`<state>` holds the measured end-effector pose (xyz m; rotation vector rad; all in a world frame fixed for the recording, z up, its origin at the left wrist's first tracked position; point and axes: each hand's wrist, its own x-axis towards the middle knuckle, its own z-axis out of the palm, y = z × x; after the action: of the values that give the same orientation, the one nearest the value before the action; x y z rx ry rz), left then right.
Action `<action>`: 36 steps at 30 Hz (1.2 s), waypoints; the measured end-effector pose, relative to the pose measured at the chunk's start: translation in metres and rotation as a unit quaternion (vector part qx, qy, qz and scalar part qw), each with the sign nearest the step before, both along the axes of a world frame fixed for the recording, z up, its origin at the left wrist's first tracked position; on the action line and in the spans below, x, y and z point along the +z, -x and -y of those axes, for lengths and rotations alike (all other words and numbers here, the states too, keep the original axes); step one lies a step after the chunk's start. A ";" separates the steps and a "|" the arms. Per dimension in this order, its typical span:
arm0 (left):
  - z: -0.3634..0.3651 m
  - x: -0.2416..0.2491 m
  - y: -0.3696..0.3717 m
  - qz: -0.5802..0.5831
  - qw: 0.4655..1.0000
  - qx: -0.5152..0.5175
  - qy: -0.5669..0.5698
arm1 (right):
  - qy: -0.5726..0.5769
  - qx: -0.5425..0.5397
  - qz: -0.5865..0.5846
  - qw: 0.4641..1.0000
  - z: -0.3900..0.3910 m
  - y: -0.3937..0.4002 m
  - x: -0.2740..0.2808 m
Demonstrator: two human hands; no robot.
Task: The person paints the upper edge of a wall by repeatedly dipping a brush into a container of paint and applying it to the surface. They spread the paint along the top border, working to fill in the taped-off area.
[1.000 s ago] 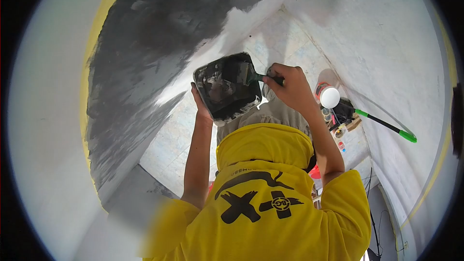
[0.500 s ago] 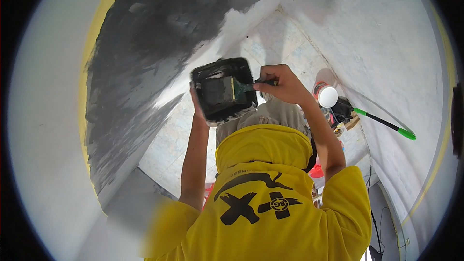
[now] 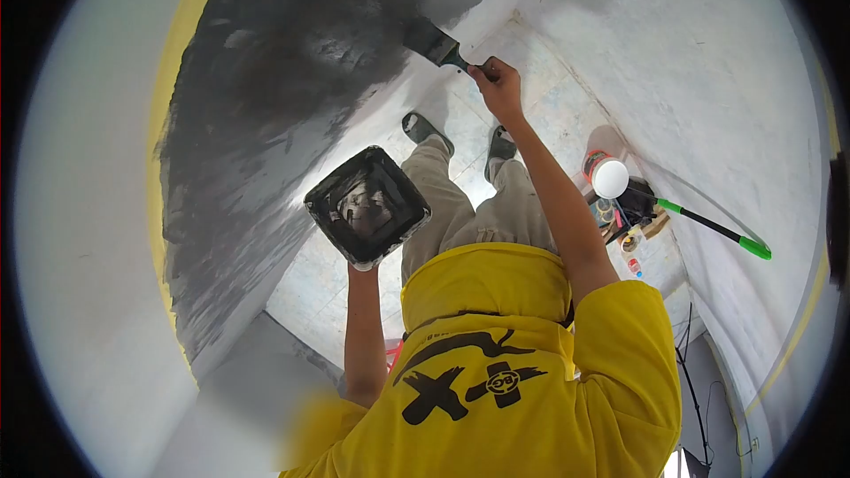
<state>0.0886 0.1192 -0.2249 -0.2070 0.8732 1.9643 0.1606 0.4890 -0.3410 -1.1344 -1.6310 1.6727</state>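
My right hand point(image 3: 498, 90) grips the handle of a wide flat paintbrush point(image 3: 436, 42). Its dark bristles are at the painted part of the wall point(image 3: 292, 62), which is covered in uneven dark grey. Lower and to the left, a square black paint container point(image 3: 367, 205) is tilted toward me, with grey paint smeared over its inside. My left hand point(image 3: 361, 266) supports it from beneath, and the fingers are hidden behind the container.
Yellow tape point(image 3: 158, 124) borders the dark paint on the left. To the right on the tiled floor point(image 3: 540, 80) stand a white-lidded bucket point(image 3: 609, 178), small items and a green-and-black pole point(image 3: 715, 228). Below me are my slippers point(image 3: 428, 132).
The paintbrush has left the container and moved up to the dark wall in my right hand. The container has shifted down and left and turned in my left hand.
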 end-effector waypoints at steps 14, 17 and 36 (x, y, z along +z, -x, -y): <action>0.009 -0.012 -0.008 -0.022 0.998 -0.026 -0.047 | 0.117 -0.024 -0.196 0.973 0.019 0.003 0.066; 0.007 -0.009 -0.008 -0.016 0.999 -0.019 -0.043 | 0.130 -0.028 -0.198 0.971 0.025 0.006 0.047; -0.035 -0.069 0.006 0.076 0.994 -0.070 0.034 | 0.042 -0.039 0.278 0.959 0.001 -0.022 -0.275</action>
<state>0.0823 0.1543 -0.2936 -0.3222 0.8319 1.7664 0.1828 0.4881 -0.6164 -1.8085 -1.8138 1.4614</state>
